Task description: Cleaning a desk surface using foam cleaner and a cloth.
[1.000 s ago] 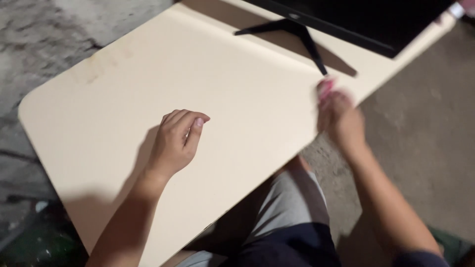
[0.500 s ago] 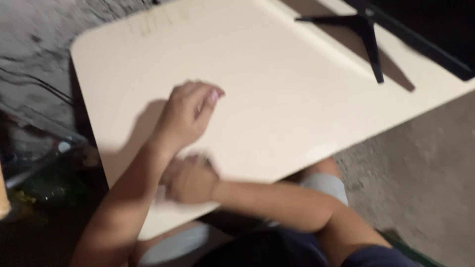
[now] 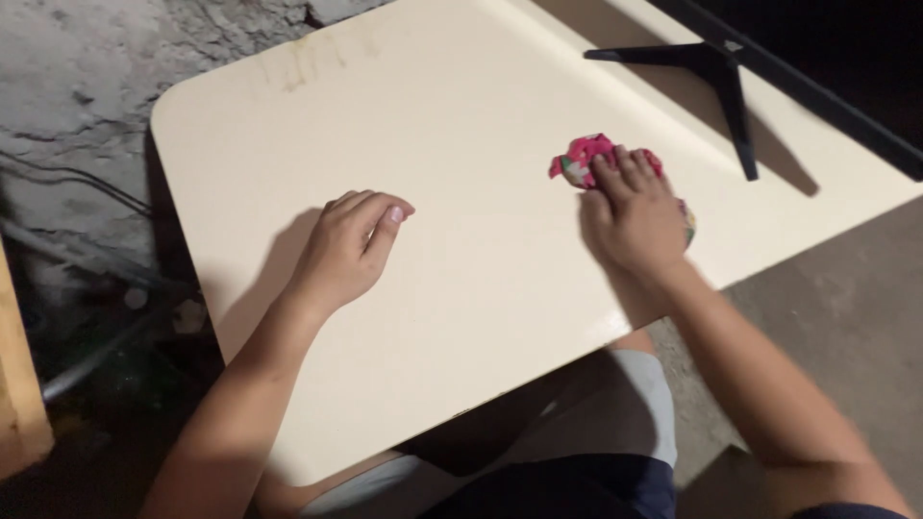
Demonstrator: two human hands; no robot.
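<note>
My right hand [image 3: 635, 216] presses flat on a crumpled pink patterned cloth [image 3: 582, 159] on the cream table [image 3: 461, 115], at its right side near the front edge. The cloth bunches out past my fingertips and a bit shows under my palm. My left hand [image 3: 346, 250] rests on the table's middle left, fingers loosely curled with nothing in them, the thumb stretched forward.
A black monitor [image 3: 827, 86] on a splayed black stand [image 3: 716, 72] sits at the table's far right. Grey concrete floor [image 3: 827, 317] lies to the right. Cables and dark clutter [image 3: 87, 288] lie left of the table, beside a wooden edge [image 3: 19, 384].
My right hand swept from the table's right edge down to the near left corner and is now back at the right, on the cloth. The left hand stayed in place.
</note>
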